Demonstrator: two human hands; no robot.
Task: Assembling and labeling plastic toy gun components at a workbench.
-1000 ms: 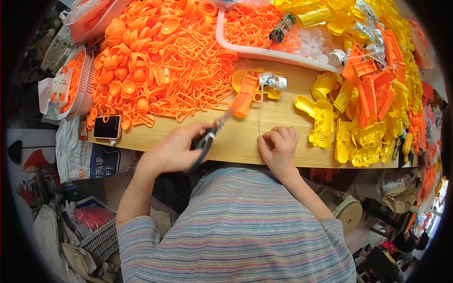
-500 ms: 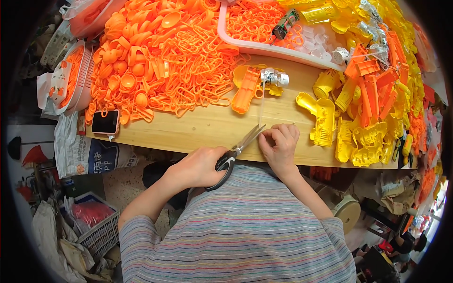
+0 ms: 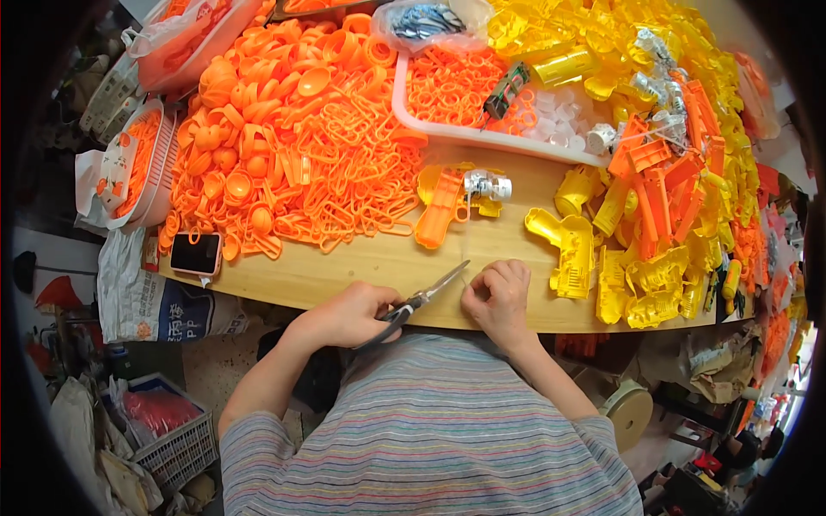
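Observation:
My left hand (image 3: 348,316) is closed round the handles of black-handled scissors (image 3: 434,291), whose blades point up and right over the table's front edge. Opposite the blade tips, the fingers of my right hand (image 3: 501,297) are pinched together on the end of a thin pale string, partly too fine to trace. Farther back, the string (image 3: 468,232) runs down from an orange handle-shaped part (image 3: 440,211). That part lies against a silver cylindrical piece (image 3: 488,185) on a yellow shell. To the right rests a yellow gun-shaped half shell (image 3: 568,254).
Orange plastic clips and cups form a heap (image 3: 318,155) at the left. A white tray (image 3: 499,142) holds orange rings and clear caps. Yellow shells (image 3: 654,275) pile up at the right. A phone (image 3: 195,254) lies near the table's (image 3: 344,271) left front edge.
The scissor blades have closed together and tipped slightly left. My right hand has shifted a little left relative to the yellow shells. The whole view has shifted, so the tabletop sits lower.

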